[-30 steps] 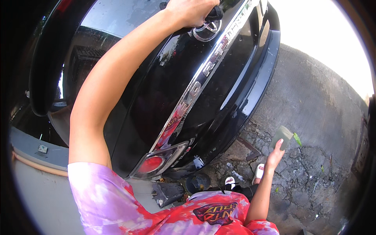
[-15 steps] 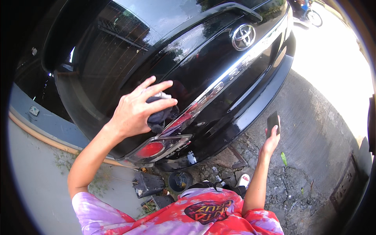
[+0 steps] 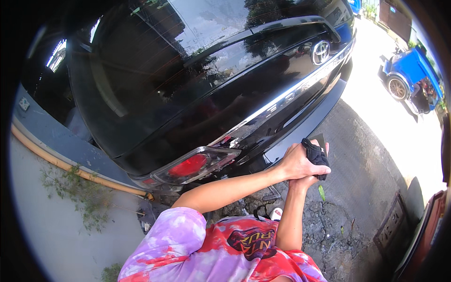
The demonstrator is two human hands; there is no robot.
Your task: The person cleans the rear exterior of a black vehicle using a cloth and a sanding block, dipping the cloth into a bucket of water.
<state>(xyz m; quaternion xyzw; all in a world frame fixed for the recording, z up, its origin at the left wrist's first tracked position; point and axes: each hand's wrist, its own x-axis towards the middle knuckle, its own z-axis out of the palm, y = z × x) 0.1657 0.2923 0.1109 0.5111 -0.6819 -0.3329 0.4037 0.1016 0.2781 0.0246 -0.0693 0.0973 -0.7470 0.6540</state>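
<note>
Over the pavement beside the rear bumper, my two hands are together. My left hand point(image 3: 295, 162) is closed round a bunched black cloth point(image 3: 314, 157), pressed against what my right hand holds. Below and partly behind it, my right hand point(image 3: 303, 183) grips a thin dark rectangular piece point(image 3: 321, 139); only its top corner shows past the cloth, and its kind cannot be made out. Just left of them is the back of a glossy black car point(image 3: 188, 113), with a red tail light point(image 3: 189, 165) and a chrome trim strip point(image 3: 282, 101).
A tan pipe point(image 3: 70, 168) runs along the wall on the left, near a leafy plant point(image 3: 77, 190). Cracked concrete point(image 3: 324, 221) lies by my feet, with a metal grate point(image 3: 392, 220) to the right. A blue sidecar point(image 3: 408, 68) stands on the sunlit road. A reddish vehicle point(image 3: 425, 235) edges in.
My left hand has come off the car's rear panel with the cloth and moved right, meeting my right hand. The view has shifted, and a blue sidecar now shows on the road.
</note>
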